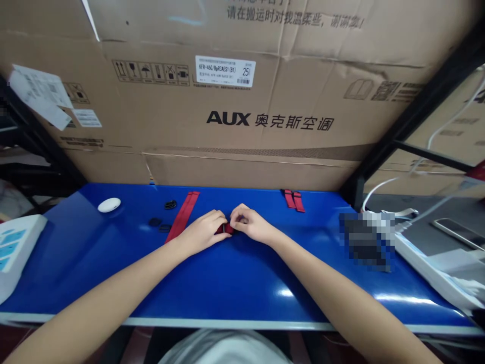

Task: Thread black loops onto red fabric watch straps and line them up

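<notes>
Over the middle of the blue table, my left hand (pixel 204 231) pinches a short piece of red webbing strap (pixel 226 229) with a dark buckle part on it. My right hand (pixel 250 225) closes its fingertips on the right end of this piece, which they partly hide. Left of my hands lies a long flat red strap (pixel 184 215), its near end behind my left wrist. Beside it are a black buckle (pixel 170 205) and smaller black plastic parts (pixel 164 228). Farther back on the right rests a folded red strap with black fittings (pixel 293 200).
A large cardboard box (pixel 242 167) walls off the back of the blue table (pixel 227 288). A white round object (pixel 109 205) and a white device (pixel 22 242) are on the left. At the right are a blurred dark item (pixel 364 240), cables and a phone (pixel 458 232).
</notes>
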